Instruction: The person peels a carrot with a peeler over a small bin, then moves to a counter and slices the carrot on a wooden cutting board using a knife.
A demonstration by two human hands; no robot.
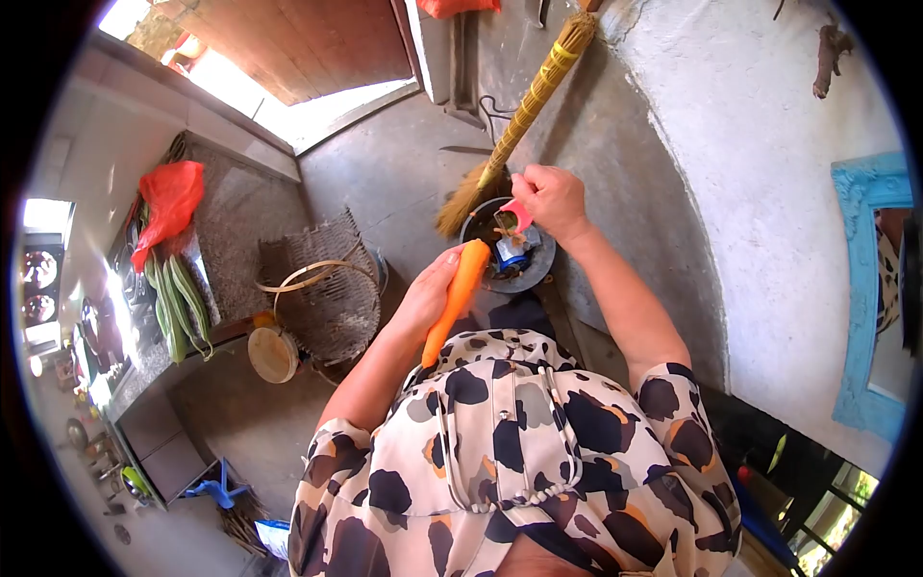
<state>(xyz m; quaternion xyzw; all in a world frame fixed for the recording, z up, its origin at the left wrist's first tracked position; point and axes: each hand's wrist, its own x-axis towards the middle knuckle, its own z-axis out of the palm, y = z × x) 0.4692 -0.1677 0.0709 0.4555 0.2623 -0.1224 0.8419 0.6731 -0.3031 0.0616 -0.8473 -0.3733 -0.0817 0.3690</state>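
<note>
A long orange carrot [456, 300] lies along my left hand [428, 293], whose fingers are wrapped round it, its thick end pointing up and away from me. Up and to the right, my right hand [555, 200] is closed on the pink handle of a peeler [520, 213]. The peeler is held a little apart from the carrot. Below both hands stands a dark bucket [545, 260] with scraps and a blue and white wrapper [512, 255] inside.
A straw broom [527, 115] leans behind the bucket. On the left are a woven basket [327, 288] with a hoop handle, and a counter [245, 212] with long green gourds [180, 303] and a red plastic bag [170, 207]. A blue frame [856, 298] hangs on the right wall.
</note>
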